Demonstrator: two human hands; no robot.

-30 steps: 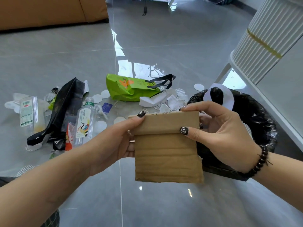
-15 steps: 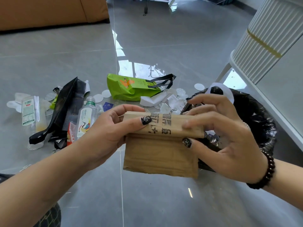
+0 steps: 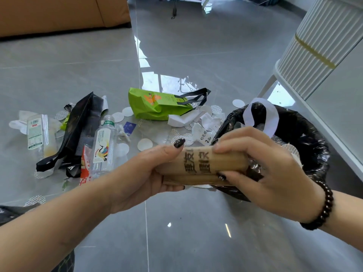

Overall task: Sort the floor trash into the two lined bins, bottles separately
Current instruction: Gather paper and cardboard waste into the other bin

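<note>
A glossy grey tiled floor (image 3: 196, 55) fills my view, with an orange sofa (image 3: 59, 12) at eleven o'clock and a white ribbed cabinet (image 3: 322, 44) at two o'clock. At the centre I see the left hand (image 3: 141, 177) and the right hand (image 3: 271, 173) both clamped around a brown kraft paper bag folded into a thick, flat bundle (image 3: 208, 165), black printed characters across its face, the left thumb pressing its top edge and the right fingers (image 3: 231, 138) curled over the other end. The bundle sits in the air just at the near rim of the round bin lined with a crinkled black plastic bag (image 3: 306, 154), at three o'clock from it. To finish this step well, I judge the fold should be kept squeezed tight so it does not spring open, carried fully over the liner's mouth, then released low so it lands inside rather than catching the rim. On the floor at nine o'clock lies a clear plastic water bottle with a green cap (image 3: 103, 146), beside a long black paper bag (image 3: 78, 130); a lime-green carrier bag with black handles (image 3: 157, 105) lies at twelve o'clock among white paper scraps (image 3: 182, 120). The bottle belongs in the other bin, which I cannot clearly see.
</note>
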